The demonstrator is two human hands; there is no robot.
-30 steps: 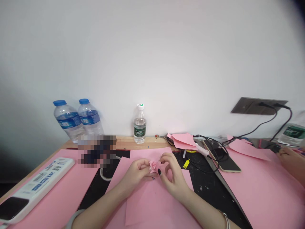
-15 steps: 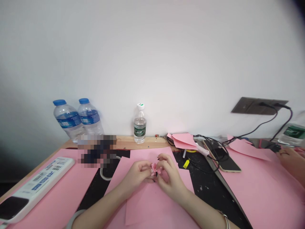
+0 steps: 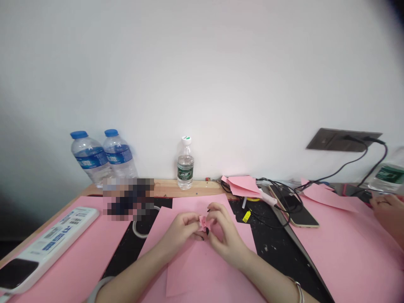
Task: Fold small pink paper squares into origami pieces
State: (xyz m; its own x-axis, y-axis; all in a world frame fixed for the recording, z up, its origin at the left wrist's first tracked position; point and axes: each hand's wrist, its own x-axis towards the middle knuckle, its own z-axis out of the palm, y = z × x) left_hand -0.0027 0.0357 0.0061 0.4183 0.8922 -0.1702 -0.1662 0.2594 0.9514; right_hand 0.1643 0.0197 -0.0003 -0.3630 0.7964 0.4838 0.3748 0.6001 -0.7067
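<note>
A small folded pink paper flower [image 3: 203,221] sits between my hands above the pink paper sheets [image 3: 208,273]. My left hand [image 3: 182,230] pinches it from the left, thumb and fingers closed on its edge. From the other side my right hand [image 3: 227,237] has its thumb and bent fingers at the flower's right edge, closed about it. The dark thumbnail lies against the petals. Parts of the flower are hidden behind the fingertips.
Along the wall stand a green-labelled water bottle [image 3: 185,166] and two blue-capped bottles [image 3: 118,155]. A white boxy device [image 3: 50,248] lies left. Rightward are pink scraps [image 3: 243,186], black cables, a phone [image 3: 293,208] and a wall socket [image 3: 334,140]. Another person's hand [image 3: 386,208] rests far right.
The paper flower has turned and shifted slightly left between my fingers, showing its centre more. Both my hands stay nearly in place. The other person's hand has moved a little.
</note>
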